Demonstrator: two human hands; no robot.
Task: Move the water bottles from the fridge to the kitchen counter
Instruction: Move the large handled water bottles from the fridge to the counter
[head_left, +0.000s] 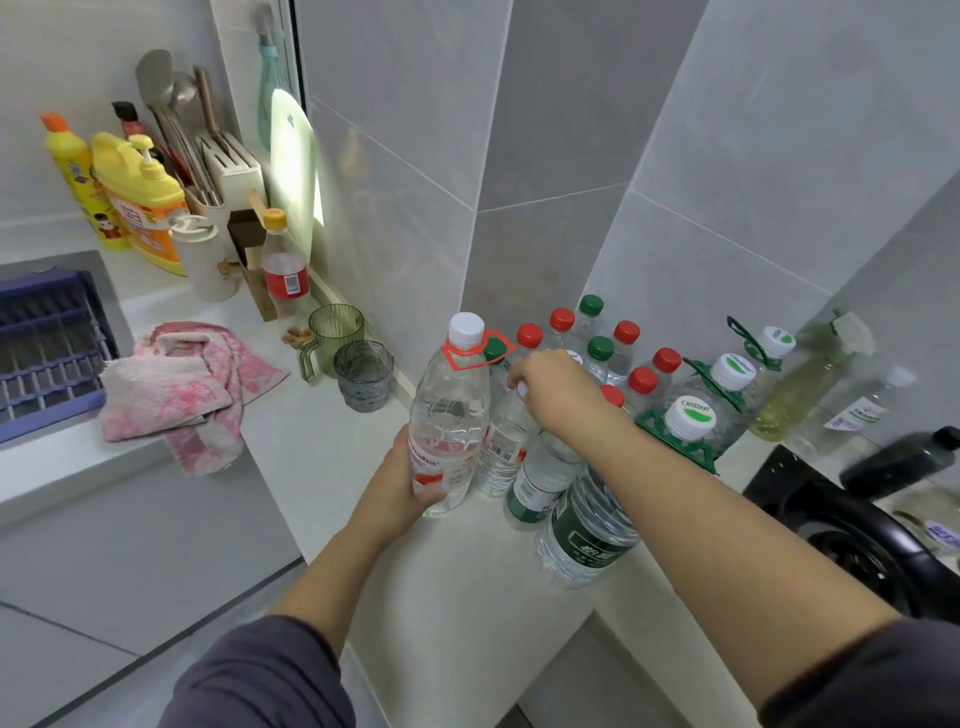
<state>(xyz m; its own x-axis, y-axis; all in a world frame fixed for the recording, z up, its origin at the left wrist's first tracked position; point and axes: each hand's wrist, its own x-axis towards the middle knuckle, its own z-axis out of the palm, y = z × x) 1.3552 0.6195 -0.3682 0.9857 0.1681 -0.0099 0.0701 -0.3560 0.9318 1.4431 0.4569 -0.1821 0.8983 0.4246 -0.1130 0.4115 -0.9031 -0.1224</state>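
My left hand (402, 480) grips the lower part of a large clear water bottle (451, 415) with a white cap and red handle ring, standing upright on the white counter (322, 441). My right hand (556, 392) reaches over a smaller clear bottle (501, 447) just right of it, fingers curled round its white cap. Under my right forearm lie or lean two green-labelled bottles (584, 530). Behind stand several small bottles with red and green caps (626, 332), in the corner against the tiled wall.
Three large white-capped bottles with green handles (727, 374) stand at right, with oil bottles beyond. A black stove (852, 525) is at lower right. Two cups (358, 374), a pink towel (187, 384), a purple sink rack (47, 343) and detergents (140, 202) lie left.
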